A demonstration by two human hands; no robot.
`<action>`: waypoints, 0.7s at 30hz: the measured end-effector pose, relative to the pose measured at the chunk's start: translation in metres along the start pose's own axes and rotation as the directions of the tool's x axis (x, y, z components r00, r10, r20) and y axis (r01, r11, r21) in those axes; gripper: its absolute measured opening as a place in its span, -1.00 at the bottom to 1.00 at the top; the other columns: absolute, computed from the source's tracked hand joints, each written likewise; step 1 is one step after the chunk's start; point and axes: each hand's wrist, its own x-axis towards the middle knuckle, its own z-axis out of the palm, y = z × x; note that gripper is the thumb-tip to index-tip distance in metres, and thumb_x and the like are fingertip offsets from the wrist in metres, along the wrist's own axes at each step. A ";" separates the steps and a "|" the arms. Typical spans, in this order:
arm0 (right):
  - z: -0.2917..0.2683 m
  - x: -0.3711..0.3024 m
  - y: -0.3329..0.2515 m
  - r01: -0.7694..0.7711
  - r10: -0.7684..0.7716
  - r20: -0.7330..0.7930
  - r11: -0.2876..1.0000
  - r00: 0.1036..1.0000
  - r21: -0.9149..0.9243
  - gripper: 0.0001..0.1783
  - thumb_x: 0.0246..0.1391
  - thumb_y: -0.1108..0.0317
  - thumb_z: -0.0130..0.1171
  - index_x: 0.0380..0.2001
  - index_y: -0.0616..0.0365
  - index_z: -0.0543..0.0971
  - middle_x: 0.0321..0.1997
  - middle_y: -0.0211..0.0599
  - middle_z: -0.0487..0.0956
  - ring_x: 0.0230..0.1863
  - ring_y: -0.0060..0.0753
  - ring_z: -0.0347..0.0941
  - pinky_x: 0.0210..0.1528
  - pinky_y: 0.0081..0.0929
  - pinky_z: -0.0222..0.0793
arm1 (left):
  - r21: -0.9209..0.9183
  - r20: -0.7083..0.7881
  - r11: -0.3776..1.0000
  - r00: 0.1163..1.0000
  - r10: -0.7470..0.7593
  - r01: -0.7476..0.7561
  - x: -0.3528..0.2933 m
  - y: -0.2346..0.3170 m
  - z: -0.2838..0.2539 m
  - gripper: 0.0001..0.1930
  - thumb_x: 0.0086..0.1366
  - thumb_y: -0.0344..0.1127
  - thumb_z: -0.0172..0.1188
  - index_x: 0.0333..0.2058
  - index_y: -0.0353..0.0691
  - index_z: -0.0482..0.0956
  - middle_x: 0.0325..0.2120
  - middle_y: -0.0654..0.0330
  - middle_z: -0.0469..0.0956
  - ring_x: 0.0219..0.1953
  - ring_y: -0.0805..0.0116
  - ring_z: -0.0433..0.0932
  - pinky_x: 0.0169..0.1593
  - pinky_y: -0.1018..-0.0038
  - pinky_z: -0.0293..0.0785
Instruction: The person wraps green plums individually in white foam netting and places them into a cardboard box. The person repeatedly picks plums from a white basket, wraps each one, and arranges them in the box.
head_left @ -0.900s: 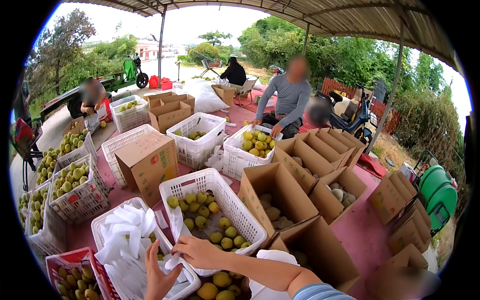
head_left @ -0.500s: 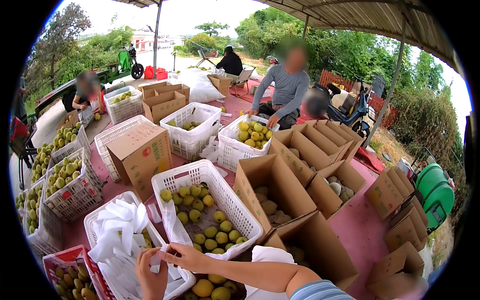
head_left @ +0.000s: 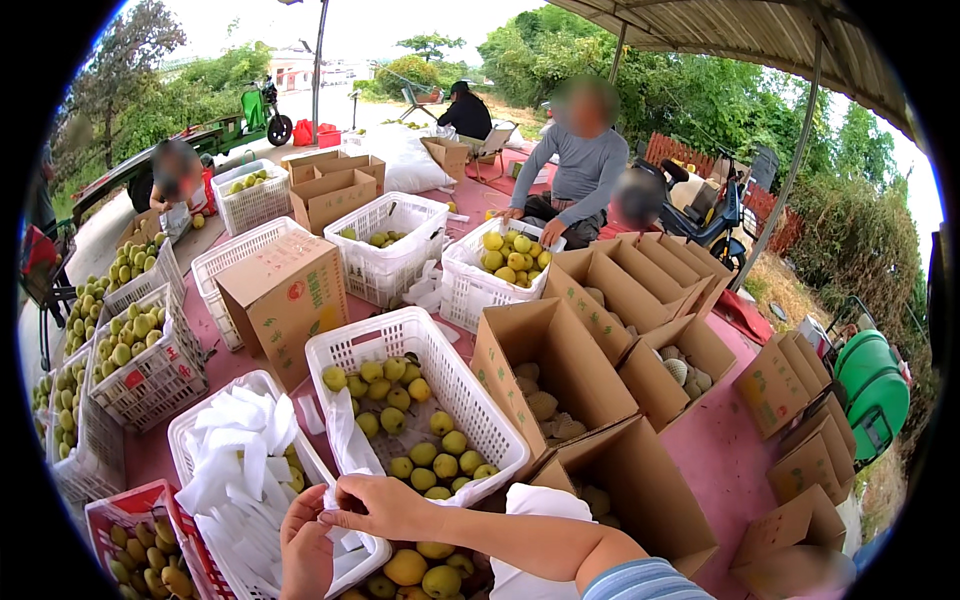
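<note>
Both my hands are together over the near end of a white basket [head_left: 368, 556] full of white foam sleeves [head_left: 235, 440]. My left hand [head_left: 308, 548] and my right hand [head_left: 390, 508] pinch a small white foam sleeve [head_left: 329, 499] between their fingertips; most of it is hidden by the fingers. Just beyond my right hand stands a larger white basket [head_left: 480, 415] of yellow-green pears [head_left: 395, 395], with a white liner hanging inside. More pears [head_left: 425, 570] lie below my right forearm, beside a white cloth [head_left: 540, 503].
Open cardboard boxes [head_left: 560, 350] holding sleeved fruit stand to the right. A closed carton [head_left: 285, 285] and several fruit baskets [head_left: 150, 380] are at the left, a red crate [head_left: 150, 492] near left. Across from me sits a person in grey [head_left: 585, 165] by a pear basket [head_left: 470, 290].
My hands stay together on the white foam sleeve, with the fingers shifted slightly upward. The whole view has moved a little. The person in grey still has hands near the pear basket.
</note>
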 end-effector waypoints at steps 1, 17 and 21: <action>-0.001 0.000 0.002 0.023 -0.023 0.005 1.000 1.000 0.007 -0.51 0.09 -0.05 0.16 -0.42 0.23 0.40 -0.43 -0.18 0.46 -0.47 -0.20 0.38 -0.38 -0.35 0.31 | -0.039 -0.011 0.999 1.000 -0.014 0.014 0.000 0.002 0.001 -0.55 0.11 -0.56 -0.12 0.03 -0.37 0.37 -0.11 0.12 0.45 -0.07 0.35 0.46 0.00 0.45 0.39; 0.008 -0.004 0.013 -0.069 0.079 0.030 0.967 0.996 -0.245 -0.72 0.11 0.28 0.05 -0.15 0.16 0.33 -0.28 0.00 0.53 -0.31 0.06 0.50 -0.30 -0.17 0.39 | 0.646 -0.049 0.702 0.902 0.429 -0.299 0.001 -0.011 -0.005 -0.68 0.24 -0.56 0.09 -0.01 -0.26 0.36 -0.24 0.18 0.34 -0.20 0.42 0.42 -0.22 0.57 0.45; 0.012 -0.004 0.008 -0.113 0.135 0.106 0.975 0.985 -0.194 -0.72 0.15 0.20 0.06 -0.18 0.15 0.37 -0.48 -0.04 0.56 -0.41 0.10 0.49 -0.37 -0.11 0.38 | 0.531 -0.161 0.835 0.951 0.266 -0.144 0.006 -0.007 -0.018 -0.68 0.22 -0.61 0.05 -0.05 -0.28 0.34 -0.23 0.21 0.35 -0.20 0.46 0.41 -0.21 0.57 0.41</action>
